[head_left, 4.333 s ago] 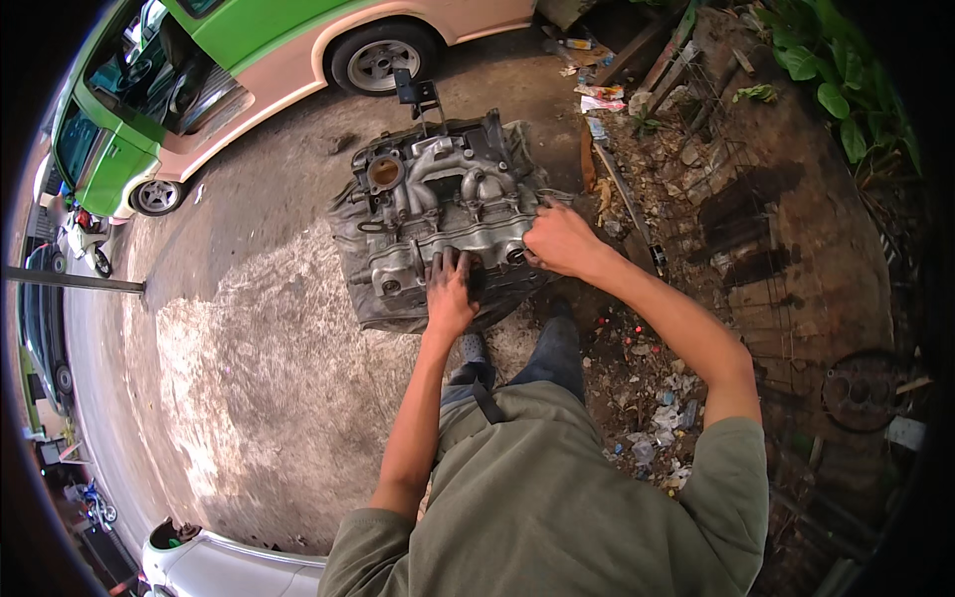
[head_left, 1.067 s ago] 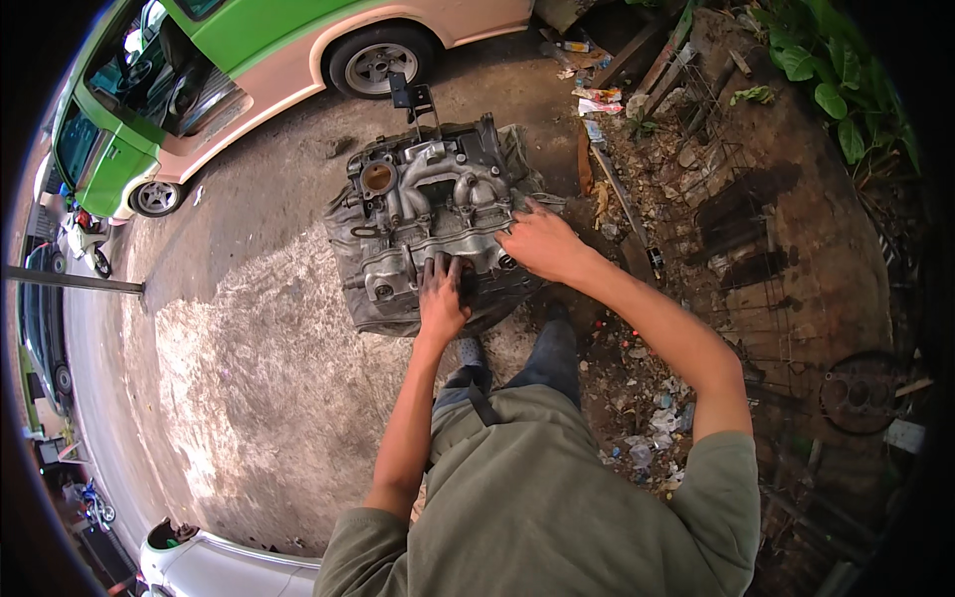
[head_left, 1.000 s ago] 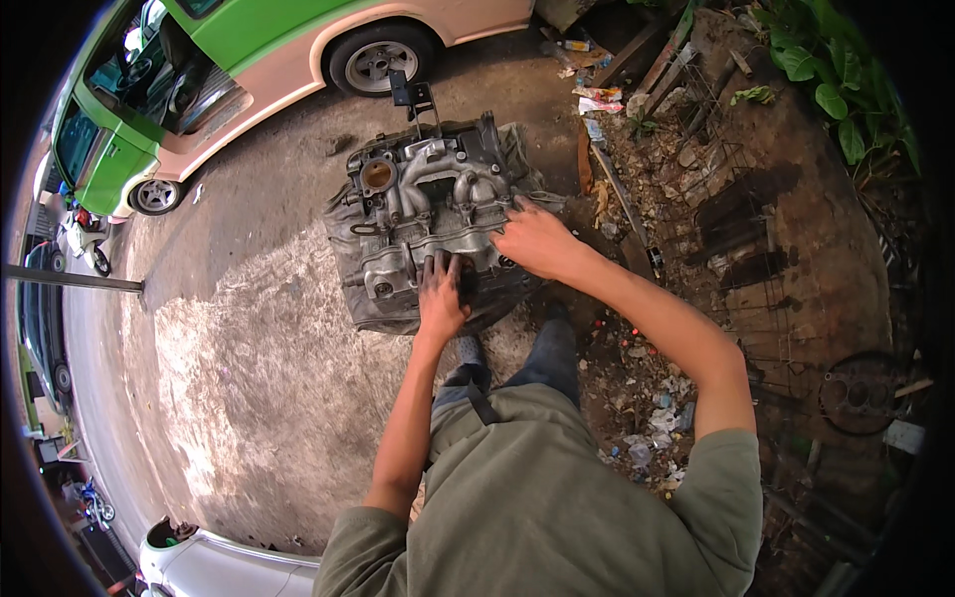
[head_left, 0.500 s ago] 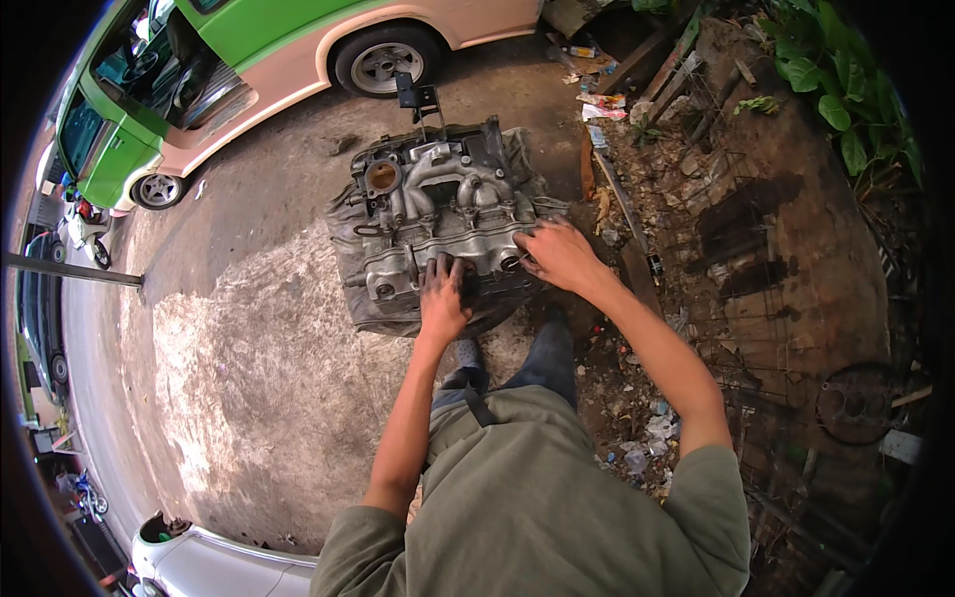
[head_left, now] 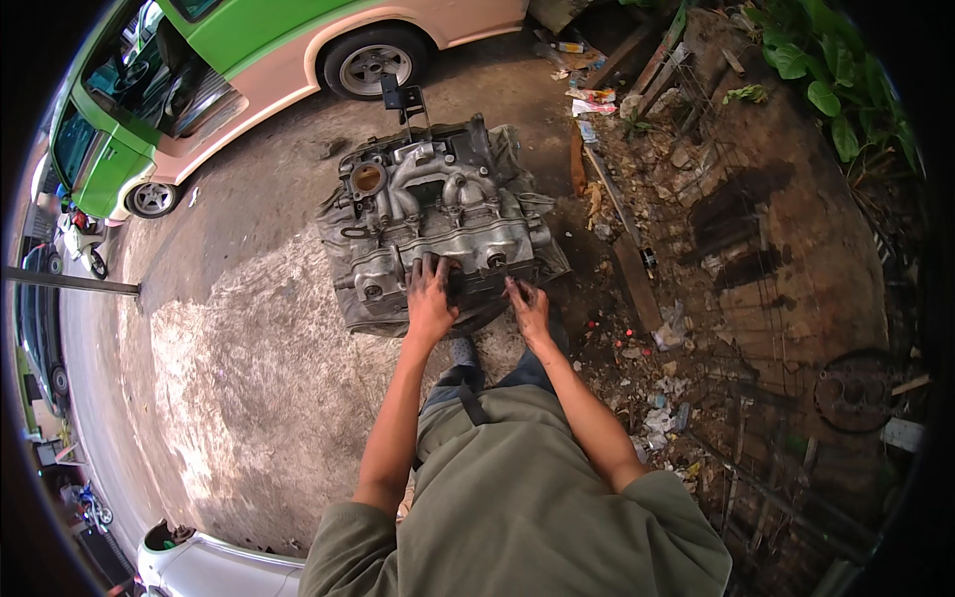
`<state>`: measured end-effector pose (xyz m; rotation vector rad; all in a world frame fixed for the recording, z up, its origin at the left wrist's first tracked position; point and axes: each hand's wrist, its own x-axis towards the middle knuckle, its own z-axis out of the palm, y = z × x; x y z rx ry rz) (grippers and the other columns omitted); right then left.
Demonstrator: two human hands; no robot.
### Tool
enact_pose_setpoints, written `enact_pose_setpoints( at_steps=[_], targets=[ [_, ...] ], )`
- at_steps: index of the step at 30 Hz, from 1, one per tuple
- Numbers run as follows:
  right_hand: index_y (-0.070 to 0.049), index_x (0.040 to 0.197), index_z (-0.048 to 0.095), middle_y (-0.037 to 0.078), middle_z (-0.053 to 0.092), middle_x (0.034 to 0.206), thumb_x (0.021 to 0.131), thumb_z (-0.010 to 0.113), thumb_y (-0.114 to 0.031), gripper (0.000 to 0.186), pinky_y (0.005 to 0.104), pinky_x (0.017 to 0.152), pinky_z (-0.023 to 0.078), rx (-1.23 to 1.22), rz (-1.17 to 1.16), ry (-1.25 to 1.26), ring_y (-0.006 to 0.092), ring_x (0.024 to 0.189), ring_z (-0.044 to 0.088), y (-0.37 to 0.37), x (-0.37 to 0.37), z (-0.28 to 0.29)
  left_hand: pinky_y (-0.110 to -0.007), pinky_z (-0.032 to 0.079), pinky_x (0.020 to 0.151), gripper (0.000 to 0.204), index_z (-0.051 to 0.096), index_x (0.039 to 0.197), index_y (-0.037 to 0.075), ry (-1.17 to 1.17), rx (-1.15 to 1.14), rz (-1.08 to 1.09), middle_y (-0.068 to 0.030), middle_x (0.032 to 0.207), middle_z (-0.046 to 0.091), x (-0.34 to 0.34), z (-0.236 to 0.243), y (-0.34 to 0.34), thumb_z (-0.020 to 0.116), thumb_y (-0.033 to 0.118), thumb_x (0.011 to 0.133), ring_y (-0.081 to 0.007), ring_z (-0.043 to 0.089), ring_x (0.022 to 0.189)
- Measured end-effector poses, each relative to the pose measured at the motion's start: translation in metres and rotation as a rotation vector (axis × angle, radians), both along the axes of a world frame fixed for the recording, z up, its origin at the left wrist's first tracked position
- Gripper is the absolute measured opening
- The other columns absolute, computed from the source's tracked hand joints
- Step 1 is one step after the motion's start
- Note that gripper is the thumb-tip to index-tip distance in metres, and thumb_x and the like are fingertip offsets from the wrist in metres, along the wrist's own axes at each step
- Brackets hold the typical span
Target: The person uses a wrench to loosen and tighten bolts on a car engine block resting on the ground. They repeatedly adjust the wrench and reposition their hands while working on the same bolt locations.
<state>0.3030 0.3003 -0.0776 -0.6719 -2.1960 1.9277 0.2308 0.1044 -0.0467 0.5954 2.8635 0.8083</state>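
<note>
A grimy engine stands on the ground in front of me, with dark, crumpled sheeting around its base. Its silver valve cover faces me, and the curved intake manifold lies behind that. My left hand rests on the near edge of the cover, fingers stretched out and blackened with grease. Close to the engine's near right side is my right hand, thumb and fingers drawn together below the round hole in the cover. Whatever those fingertips hold, if anything, is too small to make out.
A green and pink van is parked beyond the engine. Litter and wood scraps cover the ground at right, near leafy plants. A silver car stands at lower left, and a metal pole juts in from the left.
My right hand has left the round hole at the cover's right end and drawn back toward me, fingers now pinched together. My left hand stays on the cover's near edge.
</note>
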Motion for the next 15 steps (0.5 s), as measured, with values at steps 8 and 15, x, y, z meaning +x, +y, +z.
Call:
enact_pose_setpoints(
  at_steps=[8, 15],
  targets=[
    [0.0, 0.081, 0.067, -0.001, 0.059, 0.074, 0.097, 0.066, -0.032, 0.036, 0.0284, 0.066, 0.04, -0.206, 0.011, 0.058, 0.0088, 0.071, 0.05, 0.03, 0.016, 0.006, -0.056, 0.026, 0.117, 0.098, 0.039, 0.147, 0.015, 0.025, 0.011, 0.011, -0.0236, 0.151, 0.034, 0.002, -0.003, 0.0, 0.083, 0.01, 0.059, -0.0465, 0.031, 0.141],
    [-0.003, 0.09, 0.068, 0.008, 0.06, 0.063, 0.089, 0.073, -0.032, 0.029, 0.0351, 0.064, 0.046, 0.555, 0.219, -0.029, 0.0185, 0.061, 0.058, 0.065, -0.006, 0.072, -0.055, 0.028, 0.115, 0.095, 0.041, 0.144, 0.013, -0.005, 0.014, -0.013, -0.0223, 0.149, 0.037, -0.001, 0.007, 0.001, 0.083, 0.01, 0.059, -0.0463, 0.033, 0.139]
  ],
)
